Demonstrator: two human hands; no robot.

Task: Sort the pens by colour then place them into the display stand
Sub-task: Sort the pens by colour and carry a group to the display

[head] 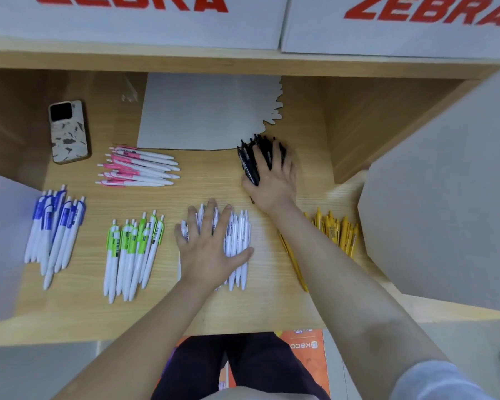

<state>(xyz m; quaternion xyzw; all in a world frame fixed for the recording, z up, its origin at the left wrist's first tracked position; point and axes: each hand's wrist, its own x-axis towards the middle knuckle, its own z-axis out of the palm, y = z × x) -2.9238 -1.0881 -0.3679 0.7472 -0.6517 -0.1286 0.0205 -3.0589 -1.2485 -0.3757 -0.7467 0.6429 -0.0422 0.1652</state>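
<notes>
Pens lie sorted on the bench (272, 307); right hand (272, 180) seemingly flat on black pens (250, 160), left hand (208, 249) spread over white pens (238, 241), long axes pointing away.

Views: one only, the head camera; no second view shares the scene.
Position: above the wooden desk (272, 310), at the person's head.
Direction: forward and steeply down, almost straight onto the desktop.
Nearness: close; both forearms run in from the bottom edge, and the left hand (211, 249) and right hand (274, 180) sit mid-frame.
Far edge: white boxes (145, 21) with red lettering along the top.
Lens: wide-angle, edges bowed.
</notes>
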